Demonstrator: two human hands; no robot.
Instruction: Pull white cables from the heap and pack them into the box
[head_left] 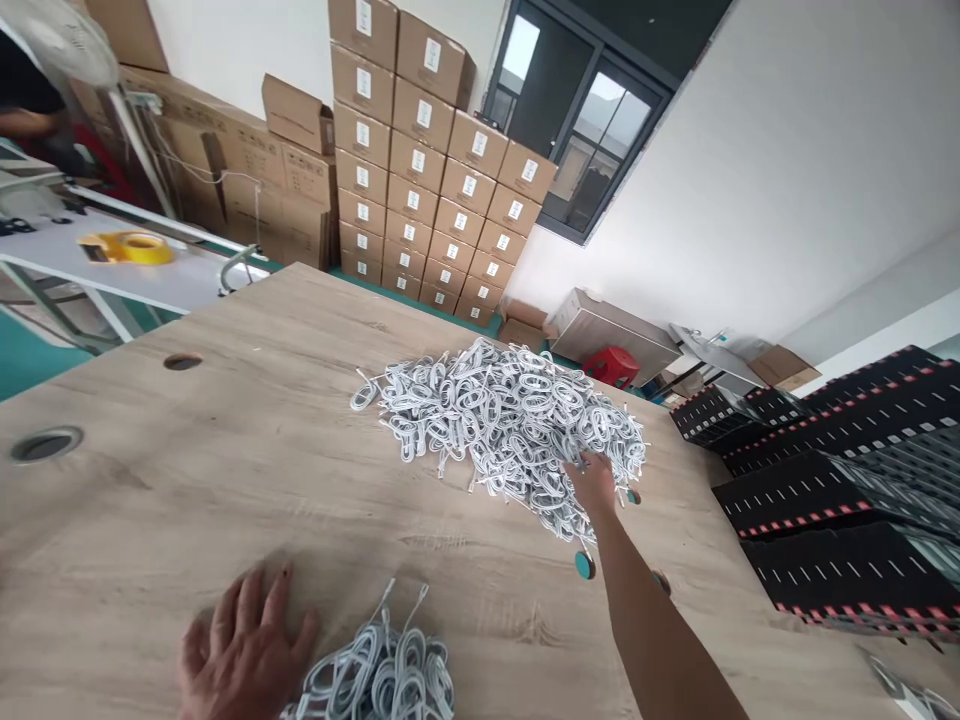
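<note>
A large heap of coiled white-grey cables (480,400) with plugs at their ends is spread over the far part of the wooden table (300,450). My right hand (594,482) reaches into the near right side of this heap. Its fingers are curled around cables there, with the fingertips partly hidden among the coils. Flat on the tabletop at the lower left lies my left hand (247,640), fingers spread and holding nothing. Just right of it, a smaller bunch of coiled cables (382,670) sits near the bottom edge of the view.
Black slotted dividers (832,490) with red marks stand along the right side. Round holes, one a metal-rimmed grommet (46,444), pierce the table. Stacked cartons (427,170) rise behind it. At the left, a white table (187,275) holds a yellow tape dispenser (124,247); a person's arm (30,123) shows beyond.
</note>
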